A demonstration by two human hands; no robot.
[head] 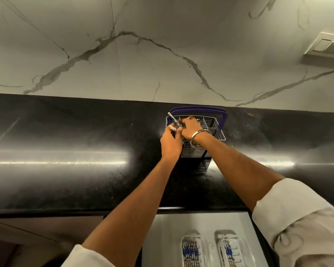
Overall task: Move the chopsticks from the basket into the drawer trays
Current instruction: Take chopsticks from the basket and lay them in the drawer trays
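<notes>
Below, drawer trays [193, 251] hold chopsticks; both hands, left [171, 140] and right [191, 128], grip chopsticks [173, 120] in the basket [219, 132].

A glossy black countertop [66, 170] meets a veined marble wall [143, 54] bearing a switch plate [328, 46].

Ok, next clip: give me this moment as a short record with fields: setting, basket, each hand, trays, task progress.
setting: black countertop, marble wall behind
basket: grey cutlery basket with purple handle, on the counter
left hand: gripping chopsticks at the basket's left end
right hand: fingers inside the basket, steel bangle on the wrist
trays: two in the open drawer, both already holding chopsticks
progress: partly done
</notes>
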